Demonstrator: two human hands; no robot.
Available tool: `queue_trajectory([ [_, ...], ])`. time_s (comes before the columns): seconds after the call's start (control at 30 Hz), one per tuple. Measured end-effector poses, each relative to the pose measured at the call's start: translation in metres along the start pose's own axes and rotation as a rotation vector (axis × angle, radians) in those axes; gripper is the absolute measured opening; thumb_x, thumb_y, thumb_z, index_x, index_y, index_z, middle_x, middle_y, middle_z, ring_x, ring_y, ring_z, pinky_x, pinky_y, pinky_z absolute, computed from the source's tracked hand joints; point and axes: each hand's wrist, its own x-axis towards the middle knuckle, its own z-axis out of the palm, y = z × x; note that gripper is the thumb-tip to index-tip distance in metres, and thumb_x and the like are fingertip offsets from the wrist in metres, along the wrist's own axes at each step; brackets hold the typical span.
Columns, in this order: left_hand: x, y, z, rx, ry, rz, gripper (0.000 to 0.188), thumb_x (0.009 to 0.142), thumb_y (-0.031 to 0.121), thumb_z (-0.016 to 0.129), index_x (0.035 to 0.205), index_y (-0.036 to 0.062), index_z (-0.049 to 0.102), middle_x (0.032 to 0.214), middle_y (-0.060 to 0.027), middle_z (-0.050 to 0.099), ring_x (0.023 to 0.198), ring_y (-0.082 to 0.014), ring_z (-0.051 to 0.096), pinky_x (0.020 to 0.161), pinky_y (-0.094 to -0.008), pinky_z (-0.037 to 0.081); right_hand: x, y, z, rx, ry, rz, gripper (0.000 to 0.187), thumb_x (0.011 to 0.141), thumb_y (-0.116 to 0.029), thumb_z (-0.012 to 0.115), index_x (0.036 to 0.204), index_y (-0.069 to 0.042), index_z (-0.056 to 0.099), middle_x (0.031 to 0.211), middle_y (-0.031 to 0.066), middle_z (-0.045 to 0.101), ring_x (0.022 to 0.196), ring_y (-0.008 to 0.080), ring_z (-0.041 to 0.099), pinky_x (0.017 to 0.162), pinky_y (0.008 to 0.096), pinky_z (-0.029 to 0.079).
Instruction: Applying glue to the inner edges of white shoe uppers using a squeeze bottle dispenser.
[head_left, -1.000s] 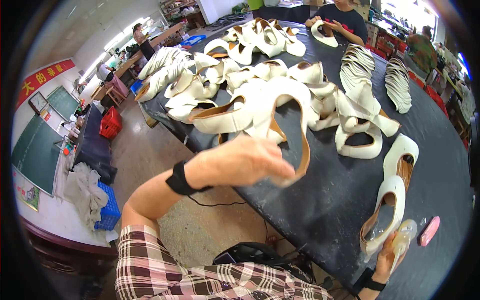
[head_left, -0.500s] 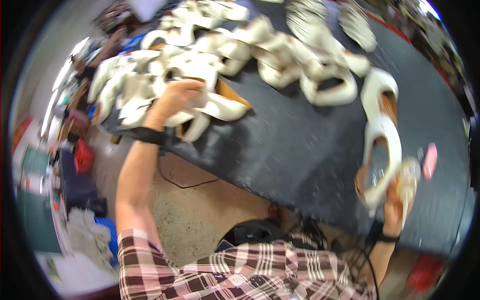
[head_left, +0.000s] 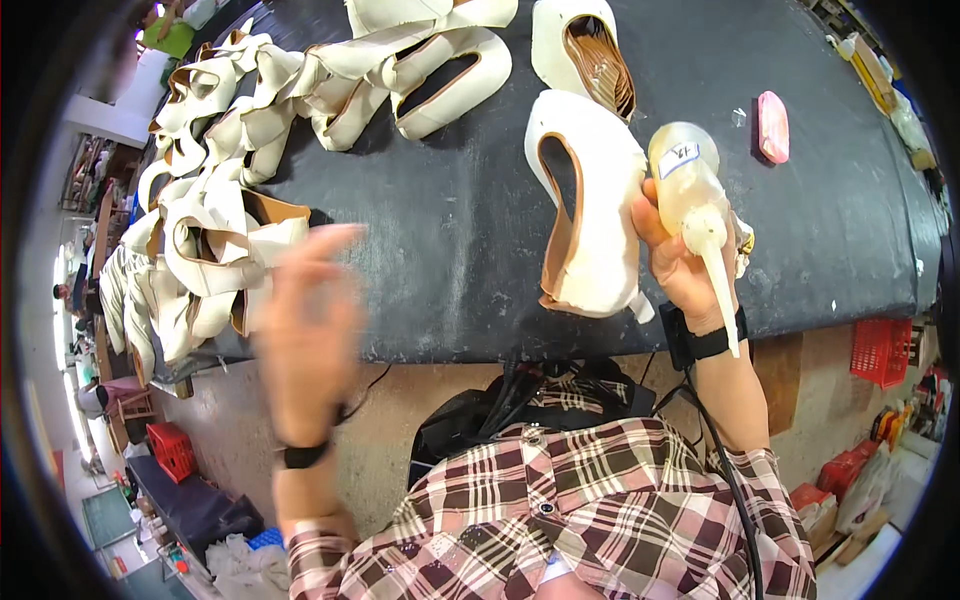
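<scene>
A translucent squeeze bottle (head_left: pixel 690 190) with a long pale nozzle and a small label is gripped in my right hand (head_left: pixel 685 275), nozzle pointing toward me. Close to that hand's fingers lies a white shoe upper (head_left: pixel 605 230) with a brown lining; whether they touch is unclear. Another white upper (head_left: pixel 570 50) lies just beyond it. My left hand (head_left: pixel 310 330) is blurred by motion near the table's front edge, its fingers stretched out and nothing visible in them. To its left is a heap of white shoe uppers (head_left: pixel 215 240).
The uppers continue in an overlapping row (head_left: pixel 450 90) toward the far side of the black table (head_left: pixel 430 240). A pink block (head_left: pixel 772 128) lies at the right. Red crates (head_left: pixel 880 352) stand on the floor to the right, and a red basket (head_left: pixel 170 450) stands at the lower left.
My left hand has come away from the heap of uppers toward me. My view has turned right; the bottle stays in my right hand, and the uppers beside it appear further left of it.
</scene>
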Motion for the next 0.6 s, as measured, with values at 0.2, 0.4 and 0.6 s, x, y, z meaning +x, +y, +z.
queue_trajectory([
  [0.2, -0.010, 0.076, 0.106, -0.450, -0.127, -0.185, 0.041, 0.064, 0.014, 0.065, 0.098, -0.0014, 0.047, 0.088, -0.0144, 0.053, 0.078, -0.0226, 0.054, 0.066, -0.0290, 0.043, 0.011, -0.005, 0.014, -0.103, -0.008, 0.088, 0.038, 0.073, -0.020, 0.052, 0.104, 0.001, 0.045, 0.104, 0.0159, 0.049, 0.105, 0.0343, 0.039, 0.068, 0.0360, 0.050],
  [0.4, -0.015, 0.074, 0.130, -0.541, 0.149, -0.293, 0.030, 0.065, 0.008, 0.065, 0.088, -0.0039, 0.051, 0.077, -0.0121, 0.057, 0.069, -0.0172, 0.055, 0.062, -0.0252, 0.043, 0.005, -0.027, 0.006, -0.125, -0.021, 0.145, 0.037, 0.073, -0.021, 0.052, 0.103, 0.000, 0.046, 0.100, 0.0166, 0.051, 0.099, 0.0324, 0.046, 0.065, 0.0322, 0.050],
  [0.6, -0.030, 0.073, 0.143, -0.416, 0.258, -0.300, 0.018, 0.072, 0.004, 0.058, 0.088, -0.0037, 0.055, 0.075, -0.0083, 0.058, 0.062, -0.0084, 0.053, 0.058, -0.0199, 0.043, 0.011, -0.039, 0.009, -0.373, 0.000, 0.153, 0.036, 0.076, -0.021, 0.047, 0.104, 0.001, 0.042, 0.093, 0.0154, 0.054, 0.091, 0.0279, 0.052, 0.056, 0.0272, 0.051],
])
